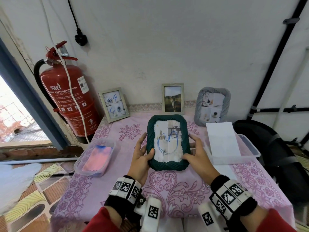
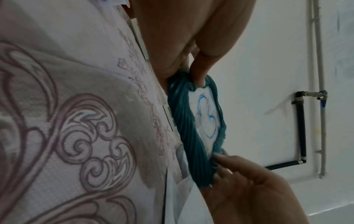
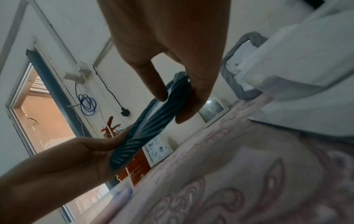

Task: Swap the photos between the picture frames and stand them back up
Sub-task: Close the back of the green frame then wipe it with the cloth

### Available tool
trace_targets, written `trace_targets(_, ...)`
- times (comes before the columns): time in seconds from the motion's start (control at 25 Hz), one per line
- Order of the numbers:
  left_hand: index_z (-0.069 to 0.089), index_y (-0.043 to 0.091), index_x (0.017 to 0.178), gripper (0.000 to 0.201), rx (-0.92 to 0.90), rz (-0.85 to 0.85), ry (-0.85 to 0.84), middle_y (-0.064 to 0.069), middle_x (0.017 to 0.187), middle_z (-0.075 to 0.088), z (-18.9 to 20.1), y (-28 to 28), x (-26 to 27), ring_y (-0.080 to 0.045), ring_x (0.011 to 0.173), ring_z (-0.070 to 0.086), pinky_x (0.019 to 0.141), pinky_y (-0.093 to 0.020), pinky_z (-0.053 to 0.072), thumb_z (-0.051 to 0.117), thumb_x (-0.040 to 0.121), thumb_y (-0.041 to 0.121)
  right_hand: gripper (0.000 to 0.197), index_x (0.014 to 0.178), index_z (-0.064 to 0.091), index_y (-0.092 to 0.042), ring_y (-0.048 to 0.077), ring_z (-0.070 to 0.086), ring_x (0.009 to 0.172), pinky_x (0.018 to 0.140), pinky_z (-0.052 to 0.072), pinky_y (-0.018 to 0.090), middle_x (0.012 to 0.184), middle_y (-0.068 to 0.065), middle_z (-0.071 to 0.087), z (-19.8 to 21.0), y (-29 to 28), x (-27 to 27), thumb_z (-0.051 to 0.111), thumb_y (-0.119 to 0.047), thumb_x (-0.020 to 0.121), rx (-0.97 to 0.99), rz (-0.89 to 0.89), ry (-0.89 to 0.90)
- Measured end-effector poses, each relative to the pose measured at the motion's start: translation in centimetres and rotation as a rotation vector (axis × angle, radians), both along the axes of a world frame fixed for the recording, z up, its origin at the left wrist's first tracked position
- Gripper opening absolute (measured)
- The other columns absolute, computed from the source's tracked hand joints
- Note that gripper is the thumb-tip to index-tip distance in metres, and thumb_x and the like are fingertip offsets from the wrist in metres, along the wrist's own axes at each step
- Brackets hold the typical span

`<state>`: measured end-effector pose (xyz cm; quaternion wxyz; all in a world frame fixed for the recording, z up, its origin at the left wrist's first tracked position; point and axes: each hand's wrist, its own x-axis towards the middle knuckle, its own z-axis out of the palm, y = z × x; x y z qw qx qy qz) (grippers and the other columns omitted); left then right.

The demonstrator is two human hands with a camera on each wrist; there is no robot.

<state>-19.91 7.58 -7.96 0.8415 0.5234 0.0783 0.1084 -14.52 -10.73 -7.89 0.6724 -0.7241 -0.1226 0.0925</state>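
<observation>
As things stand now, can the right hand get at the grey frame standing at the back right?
Probably not yet: the right hand grips the green frame together with the left hand. Otherwise the path to the grey frame looks free.

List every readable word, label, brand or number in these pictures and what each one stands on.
"SRI": white brand mark on the red fire extinguisher.
"EXTINGUISHER": under that mark; its middle is crossed by a white cord, and the word before it is cut off.
Numbered instruction lines and the white sticker on the extinguisher: too small to read.
Square black-and-white marker tags on the wristbands: coded patterns, no text.
No text shows on the picture frames.
</observation>
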Motion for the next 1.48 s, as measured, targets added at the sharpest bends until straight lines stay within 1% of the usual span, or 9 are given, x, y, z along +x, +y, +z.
trace_targets(0.24,0.036,0.019,0.14,0.063,0.087,0.054,0.104,-0.012,0.11,0.058,-2.3,0.9,0.0,-0.025,0.106,0.056,0.09,-0.04,0.05,0.046,0.087,-0.015,0.068,0.137,0.037,-0.018,0.003,0.051,0.077,0.067,0.047,0.008,0.096,-0.012,0.05,-3.5,-0.3,0.1,0.068,0.001,0.079,-0.198,0.058,-0.074)
trace_targets(0.44,0.03,0.025,0.138,0.062,0.435,-0.007,0.163,-0.015,0.128,0.051,-3.6,1.3,-0.6,-0.025,0.116,0.054,0.094,-0.035,0.049,0.054,0.089,-0.004,0.065,0.136,0.041,-0.012,0.002,0.052,0.081,0.071,0.046,0.005,0.098,-0.012,0.051,-4.8,-0.3,-0.1,0.068,0.002,0.079,-0.28,0.07,-0.088)
trace_targets(0.6,0.028,0.027,0.142,0.065,0.837,0.008,0.276,-0.009,0.126,0.056,-4.5,2.0,-0.3,-0.026,0.114,0.056,0.1,-0.047,0.044,0.062,0.087,0.017,0.064,0.136,0.042,-0.014,0.009,0.054,0.095,0.086,0.048,0.017,0.116,0.003,0.049,-4.8,-0.5,-0.3,0.069,-0.002,0.079,-0.316,0.057,-0.12)
trace_targets(0.72,0.03,0.018,0.144,0.068,0.892,0.025,0.311,-0.013,0.127,0.048,-5.0,2.2,0.0,-0.028,0.118,0.05,0.105,-0.043,0.04,0.064,0.086,0.015,0.062,0.134,0.045,-0.011,0.018,0.051,0.108,0.096,0.046,0.026,0.122,0.011,0.047,-4.7,-0.5,-0.6,0.07,-0.002,0.078,-0.318,0.038,-0.133)
trace_targets(0.84,0.03,0.017,0.143,0.066,0.994,0.037,0.355,-0.011,0.126,0.035,-5.3,2.2,-0.1,-0.027,0.122,0.04,0.111,-0.032,0.029,0.063,0.087,0.02,0.058,0.132,0.047,-0.012,0.018,0.048,0.113,0.096,0.041,0.019,0.122,0.009,0.047,-4.7,-0.6,-1.0,0.07,-0.004,0.079,-0.354,0.056,-0.16)
trace_targets(0.96,0.031,0.023,0.143,0.065,1.156,0.046,0.422,-0.008,0.131,0.033,-5.3,2.4,-0.2,-0.027,0.123,0.034,0.105,-0.028,0.022,0.062,0.086,0.032,0.057,0.134,0.044,-0.014,0.016,0.045,0.116,0.102,0.037,0.02,0.124,0.007,0.044,-4.6,-0.5,-1.3,0.067,-0.008,0.082,-0.417,0.065,-0.183)
trace_targets(1.16,0.032,0.023,0.143,0.066,1.18,0.024,0.467,-0.009,0.135,0.028,-5.0,2.4,-0.2,-0.028,0.125,0.027,0.106,-0.028,0.022,0.062,0.086,0.035,0.055,0.134,0.044,-0.013,0.019,0.028,0.135,0.115,0.02,0.027,0.138,0.004,0.037,-4.3,-0.1,-1.4,0.066,-0.011,0.082,-0.496,0.075,-0.184)
trace_targets(1.28,0.036,0.02,0.141,0.065,1.125,0.031,0.461,-0.009,0.133,0.031,-4.5,2.2,-0.4,-0.027,0.125,0.03,0.11,-0.031,0.026,0.065,0.084,0.033,0.055,0.132,0.046,-0.012,0.024,0.032,0.137,0.117,0.023,0.04,0.138,0.009,0.044,-4.0,-0.2,-1.2,0.067,-0.007,0.081,-0.431,0.101,-0.134)
trace_targets(1.48,0.051,0.017,0.127,0.038,0.952,0.248,0.166,-0.003,0.121,0.048,-0.6,4.2,-0.8,-0.016,0.107,0.052,0.094,-0.028,0.044,0.059,0.09,0.022,0.054,0.132,0.047,-0.016,0.02,0.021,0.143,0.12,0.016,0.038,0.148,0.007,0.037,-4.1,-0.9,-1.0,0.067,-0.008,0.083,-0.366,0.142,-0.066)
